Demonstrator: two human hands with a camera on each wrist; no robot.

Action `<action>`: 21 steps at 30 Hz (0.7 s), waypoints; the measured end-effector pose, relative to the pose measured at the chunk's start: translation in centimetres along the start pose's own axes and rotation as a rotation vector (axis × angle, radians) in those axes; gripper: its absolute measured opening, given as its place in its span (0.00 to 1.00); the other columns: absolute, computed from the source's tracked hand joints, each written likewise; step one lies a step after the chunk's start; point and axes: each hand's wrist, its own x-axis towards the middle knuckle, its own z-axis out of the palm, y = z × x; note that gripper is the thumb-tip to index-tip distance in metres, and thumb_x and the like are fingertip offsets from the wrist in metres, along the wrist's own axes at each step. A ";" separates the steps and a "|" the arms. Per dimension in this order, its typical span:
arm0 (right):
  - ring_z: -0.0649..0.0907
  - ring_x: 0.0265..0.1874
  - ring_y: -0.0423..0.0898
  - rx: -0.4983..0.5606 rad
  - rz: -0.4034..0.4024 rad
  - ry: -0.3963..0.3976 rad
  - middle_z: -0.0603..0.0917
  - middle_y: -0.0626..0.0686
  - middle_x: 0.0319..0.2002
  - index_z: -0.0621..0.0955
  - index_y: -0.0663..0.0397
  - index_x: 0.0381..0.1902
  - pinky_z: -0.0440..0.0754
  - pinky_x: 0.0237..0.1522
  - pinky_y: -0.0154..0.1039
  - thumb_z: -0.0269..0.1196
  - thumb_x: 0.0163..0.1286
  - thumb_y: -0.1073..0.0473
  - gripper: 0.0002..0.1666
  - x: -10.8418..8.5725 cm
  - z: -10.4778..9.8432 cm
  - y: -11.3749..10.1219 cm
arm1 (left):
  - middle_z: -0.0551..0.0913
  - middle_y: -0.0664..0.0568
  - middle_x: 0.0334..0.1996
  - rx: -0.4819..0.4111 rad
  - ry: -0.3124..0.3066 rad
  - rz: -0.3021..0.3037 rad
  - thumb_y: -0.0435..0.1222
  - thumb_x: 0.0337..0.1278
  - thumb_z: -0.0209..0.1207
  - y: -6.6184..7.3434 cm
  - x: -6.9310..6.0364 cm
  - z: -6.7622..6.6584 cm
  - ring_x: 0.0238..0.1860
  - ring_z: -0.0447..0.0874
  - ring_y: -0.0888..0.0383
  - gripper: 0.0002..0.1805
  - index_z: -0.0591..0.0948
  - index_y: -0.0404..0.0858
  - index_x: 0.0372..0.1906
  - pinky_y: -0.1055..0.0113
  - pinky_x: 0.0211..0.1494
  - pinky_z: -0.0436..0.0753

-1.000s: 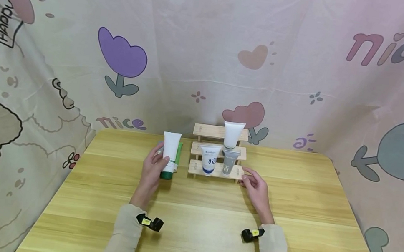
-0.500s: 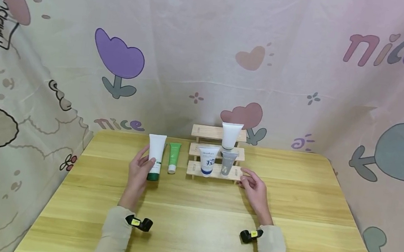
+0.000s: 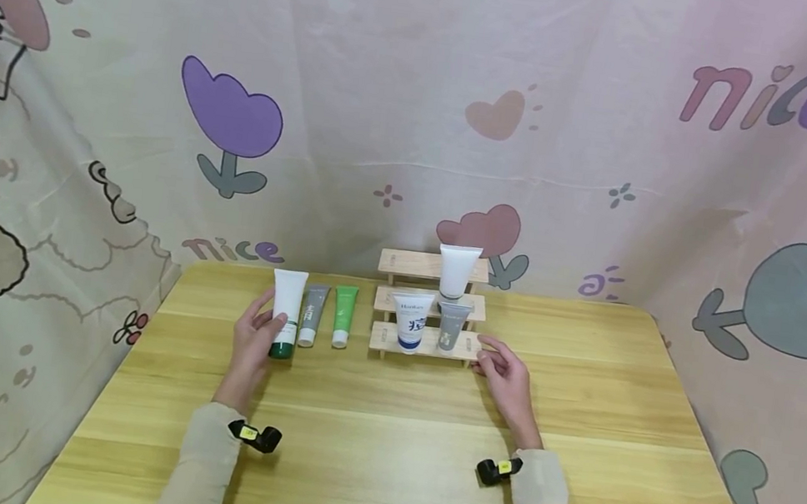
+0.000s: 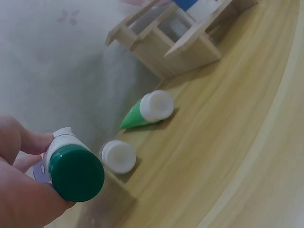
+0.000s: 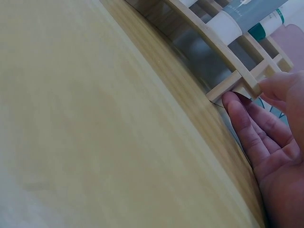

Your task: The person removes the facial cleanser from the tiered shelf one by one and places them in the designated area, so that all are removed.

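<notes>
Currently, your left hand (image 3: pixel 252 340) grips a white squeeze tube with a dark green cap (image 3: pixel 287 303), thumb across its front. The tube is at the left end of a row on the wooden table (image 3: pixel 377 467), its cap toward you; you can't tell whether its underside touches the tabletop. Just to its right lies a grey tube with a white cap (image 3: pixel 313 315), then a green tube (image 3: pixel 344 312), also white-capped. Your right hand (image 3: pixel 506 382) pinches the right end of the three-tier wooden rack's lowest shelf (image 3: pixel 384 336). On that shelf you have a white tube with a blue cap (image 3: pixel 411 308) and, to its right, a smaller grey tube (image 3: pixel 451 323). Behind that one stands another white tube (image 3: pixel 457 271). A flower-printed cloth (image 3: pixel 380 73) hangs beyond the table, and you wear a small black camera on each beige sleeve (image 3: pixel 196 462).
</notes>
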 end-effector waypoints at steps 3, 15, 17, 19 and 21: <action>0.89 0.38 0.53 0.002 0.011 0.000 0.88 0.66 0.45 0.81 0.63 0.62 0.88 0.43 0.38 0.60 0.77 0.66 0.18 0.0 0.0 0.0 | 0.67 0.37 0.67 0.019 0.007 -0.029 0.28 0.74 0.55 0.0 0.3 -0.4 0.54 0.72 0.56 0.34 0.63 0.48 0.80 0.72 0.49 0.80; 0.89 0.40 0.59 -0.006 0.036 -0.002 0.87 0.67 0.46 0.80 0.65 0.63 0.88 0.45 0.40 0.59 0.77 0.66 0.19 0.1 0.0 0.0 | 0.64 0.29 0.72 0.128 0.004 -0.005 0.26 0.74 0.52 -0.7 1.9 -1.3 0.66 0.68 0.42 0.34 0.60 0.43 0.80 0.74 0.50 0.79; 0.88 0.41 0.63 -0.001 0.043 -0.015 0.87 0.68 0.46 0.79 0.67 0.63 0.88 0.46 0.44 0.58 0.77 0.68 0.19 0.1 -0.1 -0.1 | 0.65 0.28 0.70 0.162 0.001 0.006 0.26 0.73 0.52 -0.8 2.3 -1.2 0.65 0.69 0.41 0.34 0.61 0.41 0.80 0.75 0.48 0.79; 0.87 0.42 0.68 0.006 0.043 -0.026 0.86 0.69 0.46 0.78 0.69 0.63 0.88 0.46 0.48 0.58 0.77 0.69 0.19 0.2 -0.1 0.0 | 0.67 0.27 0.67 0.211 -0.006 0.030 0.25 0.73 0.52 -0.9 2.7 -1.0 0.62 0.71 0.42 0.34 0.61 0.38 0.80 0.77 0.46 0.77; 0.86 0.42 0.70 0.010 0.038 -0.033 0.86 0.71 0.46 0.78 0.70 0.63 0.87 0.47 0.50 0.57 0.77 0.70 0.19 0.2 -0.1 0.0 | 0.69 0.28 0.64 0.261 -0.007 0.053 0.26 0.73 0.53 -0.9 3.0 -0.8 0.59 0.72 0.44 0.33 0.61 0.35 0.79 0.77 0.45 0.76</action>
